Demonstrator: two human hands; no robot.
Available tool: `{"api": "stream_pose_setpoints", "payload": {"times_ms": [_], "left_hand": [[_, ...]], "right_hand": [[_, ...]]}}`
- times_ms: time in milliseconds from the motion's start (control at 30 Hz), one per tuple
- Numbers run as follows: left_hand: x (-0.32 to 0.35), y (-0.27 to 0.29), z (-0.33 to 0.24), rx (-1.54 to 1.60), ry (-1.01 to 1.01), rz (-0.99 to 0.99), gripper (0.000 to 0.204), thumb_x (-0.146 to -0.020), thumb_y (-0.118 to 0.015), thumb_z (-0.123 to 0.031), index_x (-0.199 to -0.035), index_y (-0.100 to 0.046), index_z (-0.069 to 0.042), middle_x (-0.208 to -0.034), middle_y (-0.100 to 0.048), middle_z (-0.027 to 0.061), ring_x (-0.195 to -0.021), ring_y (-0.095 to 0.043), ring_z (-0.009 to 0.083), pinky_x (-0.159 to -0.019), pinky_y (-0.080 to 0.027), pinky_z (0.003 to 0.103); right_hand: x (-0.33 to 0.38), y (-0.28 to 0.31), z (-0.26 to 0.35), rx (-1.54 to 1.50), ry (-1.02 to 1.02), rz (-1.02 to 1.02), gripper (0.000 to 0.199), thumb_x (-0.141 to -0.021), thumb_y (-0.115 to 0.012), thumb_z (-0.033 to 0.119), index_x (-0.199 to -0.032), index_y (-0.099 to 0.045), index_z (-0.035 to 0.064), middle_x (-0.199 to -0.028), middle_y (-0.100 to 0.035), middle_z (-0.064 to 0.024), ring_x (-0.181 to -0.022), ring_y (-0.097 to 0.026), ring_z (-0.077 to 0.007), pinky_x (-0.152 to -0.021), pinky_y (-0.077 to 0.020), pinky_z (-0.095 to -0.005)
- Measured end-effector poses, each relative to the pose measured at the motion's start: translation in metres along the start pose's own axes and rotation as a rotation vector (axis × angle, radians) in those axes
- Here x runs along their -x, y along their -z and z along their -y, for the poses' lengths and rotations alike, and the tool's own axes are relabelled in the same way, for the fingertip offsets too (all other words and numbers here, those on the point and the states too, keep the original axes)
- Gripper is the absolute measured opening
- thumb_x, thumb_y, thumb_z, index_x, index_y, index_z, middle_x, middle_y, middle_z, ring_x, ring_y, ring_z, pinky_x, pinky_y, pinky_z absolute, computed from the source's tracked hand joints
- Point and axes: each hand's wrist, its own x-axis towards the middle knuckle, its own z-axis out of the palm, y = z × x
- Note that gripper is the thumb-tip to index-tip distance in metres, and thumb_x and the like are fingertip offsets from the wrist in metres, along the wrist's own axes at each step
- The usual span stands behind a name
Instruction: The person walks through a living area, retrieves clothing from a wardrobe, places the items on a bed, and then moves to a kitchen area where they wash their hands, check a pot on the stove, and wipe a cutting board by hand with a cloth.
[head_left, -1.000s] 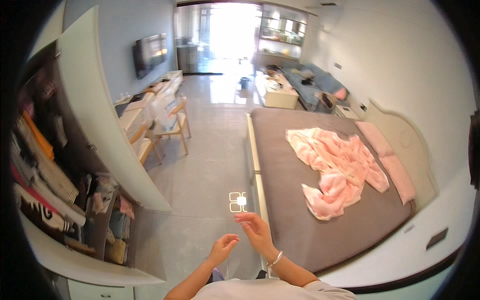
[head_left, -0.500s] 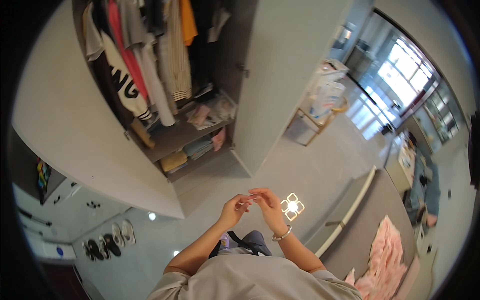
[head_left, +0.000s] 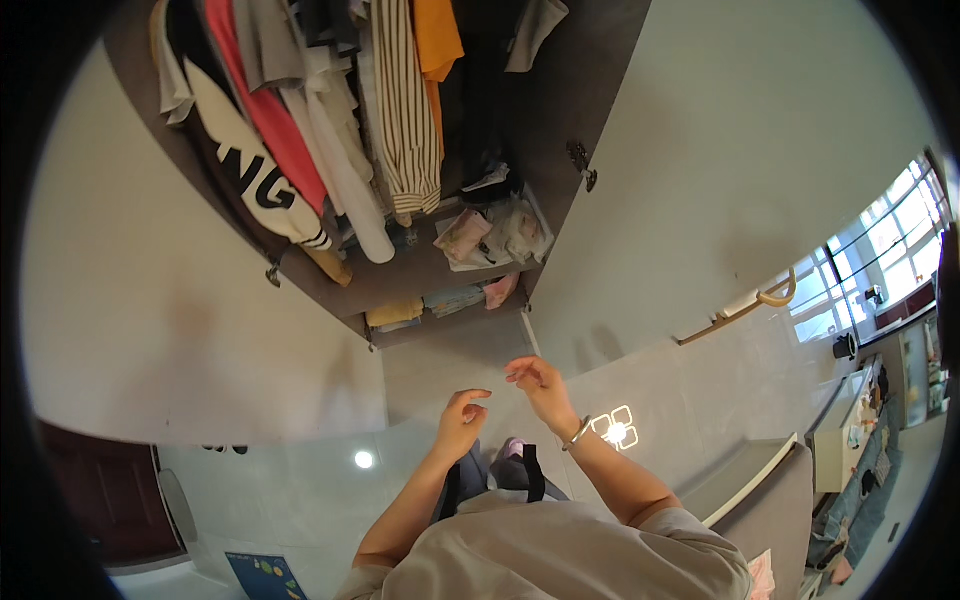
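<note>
Both hands are raised in front of the chest, and nothing is held in either. The left hand (head_left: 462,418) is seen with its fingers curled loosely inward, thumb and fingertips close together but not clamped on anything. The right hand (head_left: 538,385), with a bracelet (head_left: 577,432) at its wrist, is held slightly further forward, its fingers spread apart and pointed ahead and to the left. A small gap is kept between the two hands. Just beyond the fingertips, bare grey floor is seen, and beyond that the open wardrobe (head_left: 440,270) is faced squarely, so that its contents lie straight ahead of both hands, with the right hand the nearer of the two. Nearest to the hands, folded clothes (head_left: 440,303) are stacked on the bottom shelf; above them a crumpled bundle (head_left: 495,232) is laid on the next shelf. Further off, hanging clothes (head_left: 330,120) are ranged side by side along the rail, their long axes running away from the hands: a striped shirt (head_left: 405,110), an orange top (head_left: 437,40), and a white one with black lettering (head_left: 245,170). The wardrobe's open doors are spread out to either side of the hands.
</note>
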Motion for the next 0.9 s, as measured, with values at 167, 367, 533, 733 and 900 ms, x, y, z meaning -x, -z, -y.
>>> {"api": "stream_pose_setpoints", "payload": {"times_ms": [167, 367, 533, 733, 900], "left_hand": [[-0.084, 0.01, 0.023, -0.055, 0.053, 0.052, 0.025, -0.077, -0.055, -0.002, -0.102, -0.054, -0.005, -0.101, -0.051, 0.0086, -0.081, -0.056, 0.0139, -0.074, -0.044, 0.026], [-0.243, 0.024, 0.035, -0.374, -0.114, 0.14, 0.031, -0.074, -0.057, -0.003, -0.104, -0.053, -0.005, -0.101, -0.053, 0.0114, -0.091, -0.054, 0.0224, -0.079, -0.042, 0.031], [-0.394, 0.028, 0.076, -0.627, -0.481, 0.126, 0.032, -0.072, -0.056, -0.003, -0.104, -0.053, -0.004, -0.105, -0.053, 0.0147, -0.097, -0.05, 0.0321, -0.084, -0.039, 0.037], [-0.575, 0.022, 0.149, -0.893, -0.628, -0.033, 0.026, -0.074, -0.052, -0.003, -0.1, -0.056, -0.005, -0.094, -0.058, 0.0134, -0.095, -0.052, 0.0299, -0.081, -0.039, 0.039], [-0.685, 0.025, 0.2, -1.115, -0.939, -0.079, 0.025, -0.074, -0.052, -0.002, -0.098, -0.056, -0.005, -0.093, -0.059, 0.012, -0.092, -0.053, 0.0274, -0.08, -0.038, 0.038]], "right_hand": [[-0.083, 0.016, -0.045, -0.021, -0.043, -0.013, 0.024, -0.078, -0.041, -0.006, -0.1, -0.051, -0.0021, -0.092, -0.058, -0.008, -0.083, -0.056, -0.0144, -0.076, -0.0435, -0.0246], [-0.228, 0.048, -0.123, 0.21, 0.088, -0.16, 0.025, -0.081, -0.042, -0.005, -0.105, -0.049, -0.0014, -0.098, -0.057, -0.0096, -0.09, -0.056, -0.0139, -0.079, -0.0435, -0.0254], [-0.351, 0.072, -0.2, 0.038, 0.148, -0.266, 0.032, -0.081, -0.04, -0.007, -0.112, -0.045, -0.0005, -0.103, -0.055, -0.0107, -0.096, -0.054, -0.0156, -0.082, -0.0428, -0.0254], [-0.541, 0.1, -0.285, -0.097, 0.385, -0.338, 0.037, -0.08, -0.036, -0.01, -0.115, -0.043, -0.0015, -0.105, -0.054, -0.0114, -0.097, -0.053, -0.0175, -0.081, -0.042, -0.0245], [-0.66, 0.106, -0.342, -0.381, 0.471, -0.413, 0.04, -0.078, -0.035, -0.012, -0.115, -0.043, 0.0, -0.105, -0.053, -0.0095, -0.092, -0.054, -0.0174, -0.076, -0.044, -0.0262]]}}
